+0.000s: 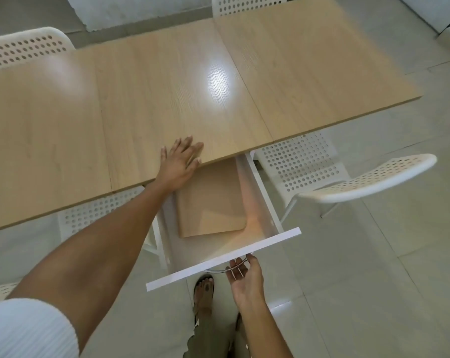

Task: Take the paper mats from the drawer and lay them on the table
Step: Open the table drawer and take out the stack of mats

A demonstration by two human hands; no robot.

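Observation:
A white drawer (260, 245) stands pulled out from under the near edge of the light wooden table (167, 94). Inside it lies a stack of tan paper mats (211, 205), partly hidden under the tabletop. My left hand (180, 164) rests flat with straight fingers on the table's near edge, just above the mats. Palm up, my right hand (242, 275) has its fingers curled round the drawer's metal handle (224, 270) below the drawer front.
White perforated chairs stand around the table: one at the right (348, 182), one at the far left (25, 50), one at the back (244, 5), and one tucked under the near edge (94, 215). My sandalled foot (204, 293) is on the tiled floor below the drawer.

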